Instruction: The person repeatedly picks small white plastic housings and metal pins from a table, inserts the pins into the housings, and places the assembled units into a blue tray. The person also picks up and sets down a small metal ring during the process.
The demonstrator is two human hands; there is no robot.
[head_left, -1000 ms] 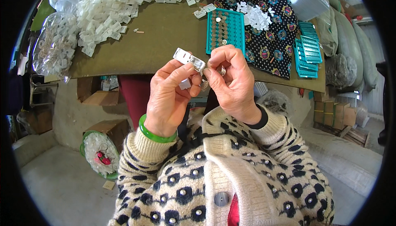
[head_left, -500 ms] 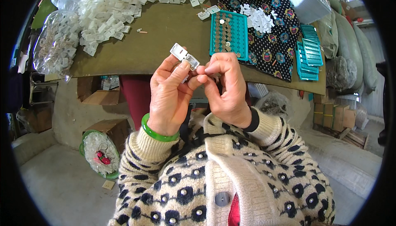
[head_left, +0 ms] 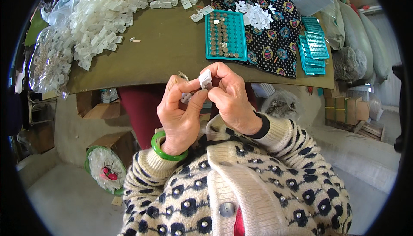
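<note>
Close in front of me, at the table's near edge, my left hand [head_left: 180,113] and my right hand [head_left: 231,100] meet around a small white plastic case [head_left: 205,79]. My left thumb and forefinger pinch it from the left, while the fingers of my right hand are closed on its right side. Part of the case is covered by the fingers. A thin wire-like bit shows behind my left fingertips. Beyond my hands lies a teal tray [head_left: 238,33] with rows of round button cells [head_left: 218,38] in its left columns and along its near row.
A large heap of white plastic cases [head_left: 103,20] covers the table's far left, beside a clear bag [head_left: 49,61]. Small white pieces [head_left: 256,15] lie on a patterned cloth [head_left: 278,42]. More teal trays [head_left: 314,48] are stacked at right. A tiny metal part [head_left: 135,40] rests on the tabletop.
The case, which stood hinged open in my left fingers, has been turned, and both hands now grip it. My right fingers have moved onto it. The whole view has shifted slightly.
</note>
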